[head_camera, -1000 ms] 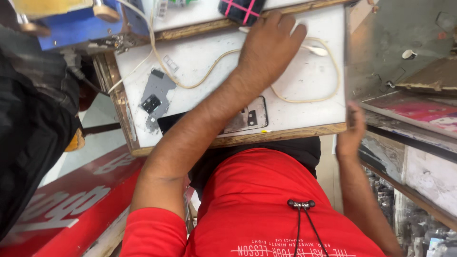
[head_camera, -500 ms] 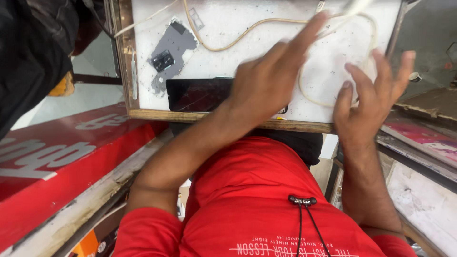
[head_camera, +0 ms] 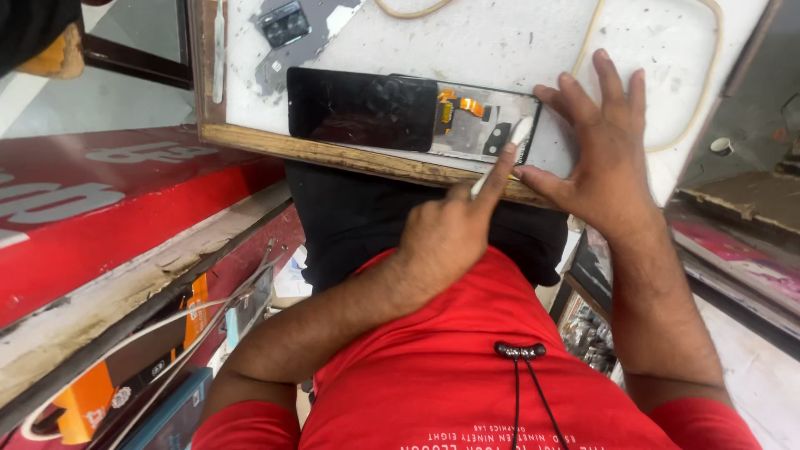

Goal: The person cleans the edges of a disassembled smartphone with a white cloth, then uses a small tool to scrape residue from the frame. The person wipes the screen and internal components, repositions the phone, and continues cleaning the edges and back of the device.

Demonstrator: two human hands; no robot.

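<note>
L hand (head_camera: 446,237) pinches thin white pry stick (head_camera: 510,148) at the open black phone (head_camera: 417,112), R hand (head_camera: 604,158) spread flat beside; orange ribbon (head_camera: 458,107) w/in reach, prob tears if stick slips.

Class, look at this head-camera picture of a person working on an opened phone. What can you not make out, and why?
- Tool in the left hand: its grip is hidden by the curled fingers.
- Phone: small inner parts too tiny to identify.
- Grey part and cable: cut off by the top edge.
- Right hand: covers the board's corner.
</note>
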